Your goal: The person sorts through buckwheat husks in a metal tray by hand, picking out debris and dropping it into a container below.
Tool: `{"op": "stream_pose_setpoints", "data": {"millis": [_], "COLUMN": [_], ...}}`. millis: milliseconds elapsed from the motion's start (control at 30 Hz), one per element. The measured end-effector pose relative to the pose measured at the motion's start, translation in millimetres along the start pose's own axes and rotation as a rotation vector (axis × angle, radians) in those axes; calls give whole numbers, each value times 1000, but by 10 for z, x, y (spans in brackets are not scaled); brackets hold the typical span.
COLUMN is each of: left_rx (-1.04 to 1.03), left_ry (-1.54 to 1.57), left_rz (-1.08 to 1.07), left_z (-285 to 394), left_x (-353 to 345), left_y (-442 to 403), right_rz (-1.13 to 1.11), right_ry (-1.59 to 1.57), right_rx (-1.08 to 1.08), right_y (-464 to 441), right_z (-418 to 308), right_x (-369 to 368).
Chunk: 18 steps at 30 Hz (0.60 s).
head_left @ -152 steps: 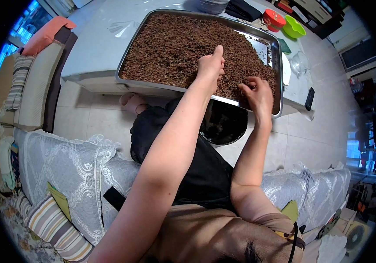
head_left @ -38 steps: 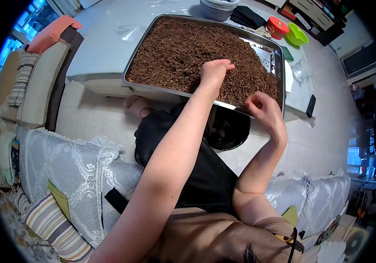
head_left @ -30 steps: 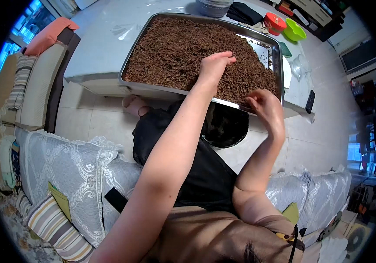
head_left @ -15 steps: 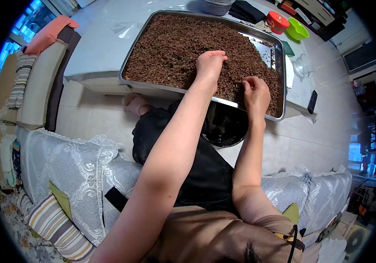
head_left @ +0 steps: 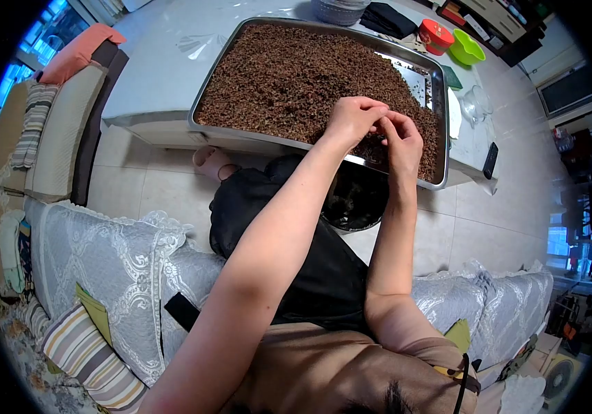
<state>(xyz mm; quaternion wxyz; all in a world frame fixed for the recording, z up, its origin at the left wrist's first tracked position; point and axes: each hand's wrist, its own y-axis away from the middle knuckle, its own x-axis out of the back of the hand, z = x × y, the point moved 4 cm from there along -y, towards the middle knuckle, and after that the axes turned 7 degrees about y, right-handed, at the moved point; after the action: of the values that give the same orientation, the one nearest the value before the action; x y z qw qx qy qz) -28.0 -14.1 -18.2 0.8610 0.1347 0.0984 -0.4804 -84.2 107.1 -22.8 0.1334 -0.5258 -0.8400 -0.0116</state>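
Note:
A large metal tray (head_left: 203,103) holds a thick layer of small reddish-brown dried bits (head_left: 275,76), perhaps peppercorn husks. Over its front right part my left hand (head_left: 354,121) and my right hand (head_left: 403,138) meet at the fingertips. Both have thumb and fingers pinched together. Whatever lies between the fingertips is too small to make out. Just below the hands, near the front rim, a bare patch of tray shows. Under that rim stands a black bin (head_left: 354,196), its inside dark with a few pale specks.
The tray lies on a white table (head_left: 151,76), its front edge overhanging. Behind and right are a grey basket (head_left: 339,10), black cloth (head_left: 387,21), red tin (head_left: 436,36), green bowl (head_left: 468,47), clear glass dish (head_left: 475,105) and black remote (head_left: 491,161).
My left hand has moved right and toward me, to my right hand. My right hand has shifted slightly left, and the fingertips now meet. A bare patch of tray shows below them.

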Motion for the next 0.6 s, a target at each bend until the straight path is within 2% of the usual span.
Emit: {"op": "stream_pose_setpoints", "data": {"millis": [100,200,267,300,433,533,600], "left_rx": [-21,-29,-164,-230,-321,-257,-74], "left_ry": [76,-69,-352,-493,-611,-548,-305], "left_rz": [32,28,38,41,-5,-56,-110], "left_z": [-21,-5,46,55,21,-10,-40], "left_x": [58,78,68,59,-9,-34,-42], "left_y": [-33,-27,-14,-8,12,6,1], "right_rz": [-36,55,86,75,81,195,235], "right_ry": [-43,25,71,58,42,279,136], "right_rx": [-18,27,113,77,-22,303,220], "right_y": [1,-16,-46,-43,-30,-115,-125], "right_z": [-58,-64,-66,-37,12,71,145], "right_x": [31,69,67,67,72,120,146]}}
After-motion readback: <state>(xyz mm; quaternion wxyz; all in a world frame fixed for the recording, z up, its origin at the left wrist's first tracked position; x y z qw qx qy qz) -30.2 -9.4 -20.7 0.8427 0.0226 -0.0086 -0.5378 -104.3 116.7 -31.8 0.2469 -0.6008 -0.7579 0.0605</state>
